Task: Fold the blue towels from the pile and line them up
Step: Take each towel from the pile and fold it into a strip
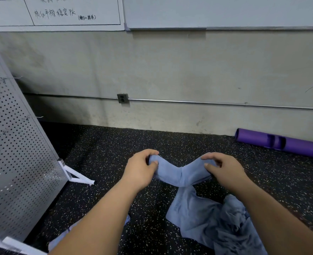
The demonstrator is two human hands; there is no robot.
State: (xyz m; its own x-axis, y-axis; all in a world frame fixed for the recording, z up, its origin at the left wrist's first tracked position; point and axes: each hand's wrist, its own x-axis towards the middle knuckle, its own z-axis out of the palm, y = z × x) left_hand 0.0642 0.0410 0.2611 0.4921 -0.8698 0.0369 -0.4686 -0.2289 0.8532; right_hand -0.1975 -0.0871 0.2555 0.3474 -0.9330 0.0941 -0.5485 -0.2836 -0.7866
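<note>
Two hands hold one blue towel (181, 173) at centre: left hand (141, 168) pinches its left end, right hand (223, 170) its right end, the middle sagging. Towel pile (216, 223) lies at five o'clock. Speckled floor (115, 150) runs between perforated panel (14, 144) at nine and purple mat (280, 142) at two.

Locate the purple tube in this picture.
In the head view, the purple tube lies on the speckled floor at the far right, along the foot of the wall, beyond the right hand gripping the blue towel.
</note>
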